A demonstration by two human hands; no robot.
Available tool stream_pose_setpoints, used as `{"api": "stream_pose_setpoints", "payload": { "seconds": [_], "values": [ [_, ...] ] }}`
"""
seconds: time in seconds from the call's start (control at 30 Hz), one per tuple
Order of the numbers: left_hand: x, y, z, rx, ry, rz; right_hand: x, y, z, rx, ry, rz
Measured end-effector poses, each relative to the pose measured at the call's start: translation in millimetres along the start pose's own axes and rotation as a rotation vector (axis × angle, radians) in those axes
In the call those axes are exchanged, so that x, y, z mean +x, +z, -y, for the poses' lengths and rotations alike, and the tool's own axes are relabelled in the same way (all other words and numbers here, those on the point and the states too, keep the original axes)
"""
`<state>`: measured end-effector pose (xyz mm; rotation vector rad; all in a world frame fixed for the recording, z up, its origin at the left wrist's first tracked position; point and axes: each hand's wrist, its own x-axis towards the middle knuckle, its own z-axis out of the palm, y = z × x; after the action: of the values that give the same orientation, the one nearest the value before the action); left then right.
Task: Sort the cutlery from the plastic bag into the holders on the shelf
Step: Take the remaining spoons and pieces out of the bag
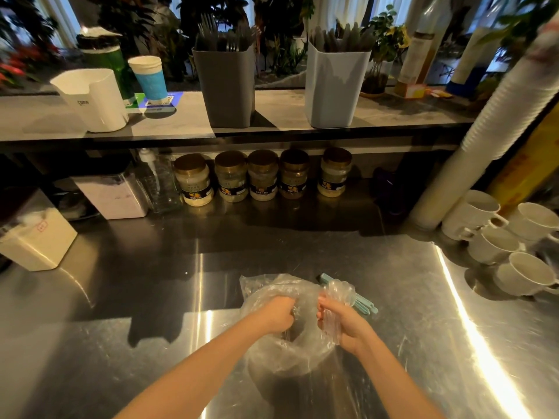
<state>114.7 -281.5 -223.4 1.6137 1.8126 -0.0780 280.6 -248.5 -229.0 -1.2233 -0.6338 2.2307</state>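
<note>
Dim, warm light is falling from overhead. A hard glare streak is running across the steel counter toward 4 o'clock. Shadow is pooling beneath the shelf. Wide-angle distortion is bending the edges, and the plants at 12 o'clock are blurring.

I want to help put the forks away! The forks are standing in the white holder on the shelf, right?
Not quite. The head view shows the forks standing in the dark grey holder on the shelf. Nothing sticks out of the white holder.
</note>
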Motion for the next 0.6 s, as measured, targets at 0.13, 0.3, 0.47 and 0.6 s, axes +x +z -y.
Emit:
{"api": "stream_pose_setpoints", "payload": {
  "seconds": [0.13,0.3,0.47,0.6],
  "values": [
    [22.1,10.3,-7.3,0.037,-0.104,0.07,9.7,-5.8,1.1,-0.043,-0.045,-0.03],
    [28.3,30.4,2.3,0.027,-0.174,0.125,20.0,-16.9,-2.1,-0.108,-0.043,-0.153],
    [21.6,40.5,12.4,-0.096,-0.067,0.029,24.8,-22.4,-9.5,-0.178,-0.076,-0.205],
    [19.3,43.6,14.5,-0.127,-0.018,0.034,31.9,-25.7,-19.8,-0.46,-0.1,-0.378]
  ]
}}
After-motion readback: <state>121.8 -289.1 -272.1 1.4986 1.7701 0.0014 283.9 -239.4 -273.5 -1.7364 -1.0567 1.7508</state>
